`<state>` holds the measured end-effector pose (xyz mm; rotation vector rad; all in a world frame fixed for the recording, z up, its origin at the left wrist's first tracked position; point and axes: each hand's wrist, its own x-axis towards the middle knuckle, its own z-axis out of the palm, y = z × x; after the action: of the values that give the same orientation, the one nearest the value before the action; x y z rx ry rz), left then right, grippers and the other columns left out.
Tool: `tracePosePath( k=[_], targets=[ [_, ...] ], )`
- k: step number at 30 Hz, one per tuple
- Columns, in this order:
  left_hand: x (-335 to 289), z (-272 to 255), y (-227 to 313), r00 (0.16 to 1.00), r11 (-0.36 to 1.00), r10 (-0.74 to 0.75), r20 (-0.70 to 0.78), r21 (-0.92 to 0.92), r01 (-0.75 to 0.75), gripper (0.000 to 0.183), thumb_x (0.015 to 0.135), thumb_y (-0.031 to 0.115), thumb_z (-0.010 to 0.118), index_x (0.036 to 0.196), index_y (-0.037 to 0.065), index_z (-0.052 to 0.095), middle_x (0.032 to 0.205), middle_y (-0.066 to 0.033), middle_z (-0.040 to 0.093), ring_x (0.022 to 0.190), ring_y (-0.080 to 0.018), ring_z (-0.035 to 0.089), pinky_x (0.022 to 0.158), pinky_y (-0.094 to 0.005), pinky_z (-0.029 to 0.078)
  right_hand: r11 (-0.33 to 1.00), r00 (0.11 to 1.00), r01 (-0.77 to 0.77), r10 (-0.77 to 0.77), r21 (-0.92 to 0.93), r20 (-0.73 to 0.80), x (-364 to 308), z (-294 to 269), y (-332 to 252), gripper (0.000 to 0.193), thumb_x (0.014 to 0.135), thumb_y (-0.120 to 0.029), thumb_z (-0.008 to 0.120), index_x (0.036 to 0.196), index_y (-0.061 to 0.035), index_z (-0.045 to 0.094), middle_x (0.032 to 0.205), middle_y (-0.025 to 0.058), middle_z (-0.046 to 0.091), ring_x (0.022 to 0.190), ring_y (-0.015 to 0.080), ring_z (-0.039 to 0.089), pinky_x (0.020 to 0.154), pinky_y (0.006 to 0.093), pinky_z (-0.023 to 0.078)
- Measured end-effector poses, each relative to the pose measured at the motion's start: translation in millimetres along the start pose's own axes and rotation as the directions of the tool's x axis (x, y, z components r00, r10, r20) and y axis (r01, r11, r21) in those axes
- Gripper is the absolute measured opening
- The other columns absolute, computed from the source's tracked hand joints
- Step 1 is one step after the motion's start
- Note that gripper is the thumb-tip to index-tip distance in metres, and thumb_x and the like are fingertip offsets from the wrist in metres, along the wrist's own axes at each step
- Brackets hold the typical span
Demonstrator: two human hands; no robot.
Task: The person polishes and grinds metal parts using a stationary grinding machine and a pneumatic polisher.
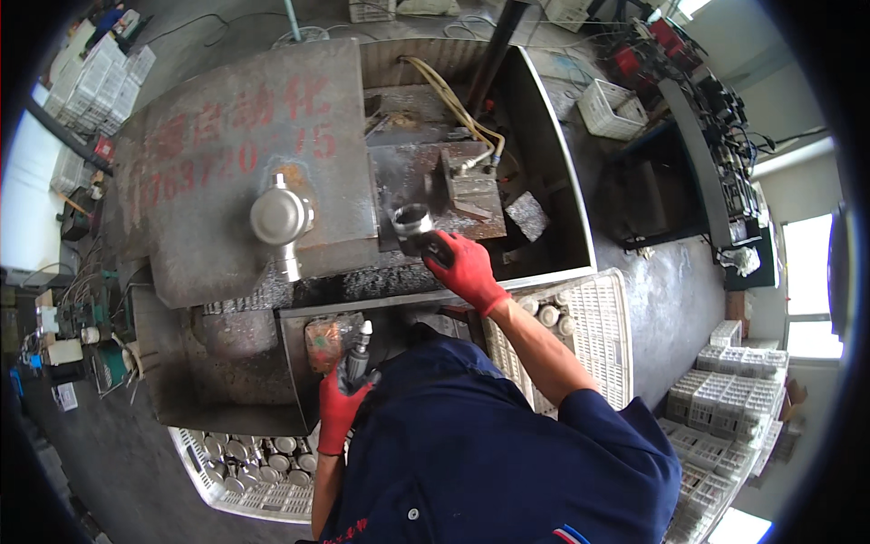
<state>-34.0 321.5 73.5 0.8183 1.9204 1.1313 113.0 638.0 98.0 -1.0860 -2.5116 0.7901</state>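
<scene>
My right hand (467, 270), in a red glove with dark fingers, is closed on a metal pipe fitting (412, 218). The fitting's round open mouth faces up, over the machine's open trough. Low by the machine's front edge, my left hand (343, 394), in a matching glove, is closed around a slim part with a silvery tip (364, 332); its lower end is hidden by the fingers. Another metal fitting (279, 218), with a round domed body and short pipe ends, sits on the grey steel cover (217, 118) to the left of my right hand.
Yellowish hoses (453, 100) run into the trough, above a metal block (473, 186). Its steel wall (571, 172) stands on the right. White crates (616, 317) (204, 480) with metal parts flank me. Stacked crates (734, 399) stand right, and a machine (698, 172) stands far right.
</scene>
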Motion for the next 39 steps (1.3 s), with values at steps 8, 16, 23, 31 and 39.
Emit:
tracePosePath(
  k=[8, 16, 23, 31, 39],
  targets=[
    [2, 0, -12, 0.998, 0.998, -0.051, 0.029, 0.044, 0.05, 0.06, 0.073, 0.014, 0.086, 0.124, -0.004, 0.062, 0.109, -0.0222, 0.072, 0.102, -0.0302, 0.072, 0.091, -0.0396, 0.053, 0.973, 0.966, -0.21, 0.191, -0.094, -0.175, -77, -110, 48, 0.063, 0.083, -0.024, 0.078, 0.137, -0.0068, 0.051, 0.092, 0.0158, 0.072, 0.083, 0.0356, 0.071, 0.072, 0.0431, 0.057],
    [15, 25, 14, 1.0, 1.0, 0.015, 0.01, -0.011, -0.015, 0.058, 0.075, 0.014, 0.086, 0.125, -0.004, 0.06, 0.11, -0.0192, 0.072, 0.103, -0.0261, 0.07, 0.092, -0.0379, 0.052, 0.502, 0.75, -0.441, 0.661, 0.744, -0.002, -55, -122, 182, 0.03, 0.103, -0.034, 0.054, 0.113, -0.0082, 0.064, 0.077, 0.0017, 0.066, 0.055, 0.0116, 0.057, 0.048, 0.0261, 0.045],
    [9, 36, 10, 0.999, 1.0, 0.019, -0.034, 0.019, -0.018, 0.051, 0.078, 0.015, 0.086, 0.119, -0.003, 0.062, 0.104, -0.0171, 0.072, 0.097, -0.0215, 0.069, 0.088, -0.0367, 0.052, -0.342, 0.722, -0.388, 0.465, 0.856, 0.513, -34, -84, 289, 0.021, 0.101, -0.022, 0.05, 0.097, -0.0082, 0.064, 0.076, 0.0011, 0.061, 0.067, 0.0121, 0.062, 0.058, 0.0243, 0.052],
    [-2, 29, 0, 0.994, 0.992, -0.095, -0.058, -0.084, 0.09, 0.054, 0.077, 0.019, 0.088, 0.119, -0.003, 0.062, 0.101, -0.0183, 0.072, 0.091, -0.022, 0.07, 0.084, -0.0369, 0.054, 0.176, 0.515, -0.742, 0.767, 0.647, 0.382, -31, -110, 328, 0.033, 0.102, -0.034, 0.056, 0.099, -0.0027, 0.068, 0.081, 0.0111, 0.071, 0.075, 0.0267, 0.07, 0.068, 0.0361, 0.055],
    [-11, 14, 25, 0.995, 0.995, -0.053, -0.082, 0.084, 0.06, 0.069, 0.075, 0.028, 0.089, 0.132, 0.002, 0.059, 0.108, -0.0196, 0.073, 0.103, -0.0306, 0.072, 0.086, -0.0379, 0.055, 0.924, 0.887, 0.354, -0.381, -0.147, -0.261, 15, -67, -69, 0.072, 0.063, -0.023, 0.086, 0.129, -0.0111, 0.062, 0.133, 0.0198, 0.057, 0.122, 0.0421, 0.054, 0.102, 0.0504, 0.046]
  ],
)
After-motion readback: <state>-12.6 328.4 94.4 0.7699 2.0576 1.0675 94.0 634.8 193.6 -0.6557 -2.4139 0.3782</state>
